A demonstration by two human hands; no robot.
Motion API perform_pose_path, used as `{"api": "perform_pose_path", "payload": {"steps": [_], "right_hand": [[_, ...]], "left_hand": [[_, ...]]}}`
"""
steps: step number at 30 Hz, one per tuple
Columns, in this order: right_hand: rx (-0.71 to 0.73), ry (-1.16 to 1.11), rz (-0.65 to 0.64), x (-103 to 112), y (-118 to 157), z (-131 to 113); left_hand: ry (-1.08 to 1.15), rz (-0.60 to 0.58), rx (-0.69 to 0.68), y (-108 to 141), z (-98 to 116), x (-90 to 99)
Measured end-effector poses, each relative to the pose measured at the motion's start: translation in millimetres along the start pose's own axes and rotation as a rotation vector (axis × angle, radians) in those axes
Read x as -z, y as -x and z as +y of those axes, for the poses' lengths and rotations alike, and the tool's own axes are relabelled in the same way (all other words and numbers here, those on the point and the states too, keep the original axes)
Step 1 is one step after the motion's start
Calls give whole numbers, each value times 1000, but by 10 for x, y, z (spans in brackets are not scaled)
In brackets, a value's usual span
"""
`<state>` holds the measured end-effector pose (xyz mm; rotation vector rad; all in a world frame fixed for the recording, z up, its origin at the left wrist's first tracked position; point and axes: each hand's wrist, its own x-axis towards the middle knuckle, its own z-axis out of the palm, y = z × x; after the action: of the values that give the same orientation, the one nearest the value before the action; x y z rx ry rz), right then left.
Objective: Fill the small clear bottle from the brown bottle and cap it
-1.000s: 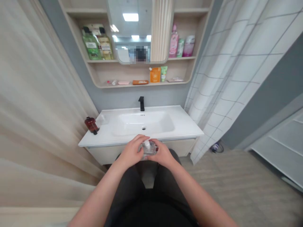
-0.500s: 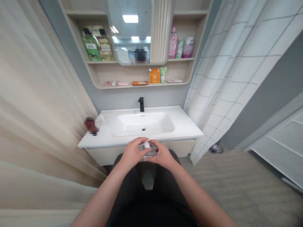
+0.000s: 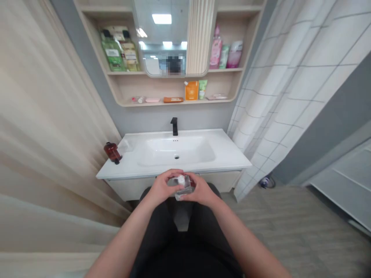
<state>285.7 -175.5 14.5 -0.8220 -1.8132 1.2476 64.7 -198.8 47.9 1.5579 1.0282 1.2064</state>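
In front of my body, just below the near edge of the basin, I hold a clear square bottle (image 3: 184, 189) with a white top (image 3: 181, 179). My left hand (image 3: 160, 188) wraps its left side, and my right hand (image 3: 201, 190) grips its right side. The fingers of both hands meet over the bottle and hide part of it. The bottle is tilted slightly, and its lower corner shows beneath my fingers.
Beyond my hands stands a white washbasin (image 3: 176, 152) with a black tap (image 3: 174, 126). A brown pump bottle (image 3: 112, 151) lies at its left end. Wall shelves (image 3: 174, 101) hold several toiletries around a mirror. Curtains (image 3: 278, 100) hang on the right side.
The bottle has turned and tilted a little between my hands, and its lower corner now shows below my fingers. Both hands have stayed on it.
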Motion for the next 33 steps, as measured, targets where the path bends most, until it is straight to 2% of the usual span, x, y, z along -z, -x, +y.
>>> {"api": "perform_pose_path", "payload": {"steps": [3, 9, 12, 14, 17, 20, 23, 25, 27, 30, 33], "right_hand": [[4, 22, 15, -56, 3, -49], [25, -195, -228, 26, -41, -24], [17, -190, -281, 70, -74, 37], [21, -140, -234, 75, -101, 101], [26, -9, -68, 89, -170, 235], [-13, 107, 148, 222, -295, 396], [-76, 194, 393, 574, -479, 566], [-98, 284, 577, 926, -619, 685], [-141, 411, 702, 1326, -759, 817], [-256, 539, 839, 1904, -945, 1050], [-388, 608, 948, 2355, -1093, 1304]], "left_hand": [[74, 35, 29, 7, -29, -18], [147, -41, 43, 78, -13, -28], [139, -75, 74, 73, -67, -32], [97, -72, 84, 41, -139, -23], [-1, -31, 28, -44, -311, 57], [-139, -1, -41, -171, -546, 291], [-430, 72, -86, -345, -803, 680], [-656, 134, -111, -472, -974, 949], [-846, 229, -104, -585, -1142, 1152], [-1041, 317, -23, -691, -1371, 1263], [-1162, 283, 83, -719, -1530, 1200]]}}
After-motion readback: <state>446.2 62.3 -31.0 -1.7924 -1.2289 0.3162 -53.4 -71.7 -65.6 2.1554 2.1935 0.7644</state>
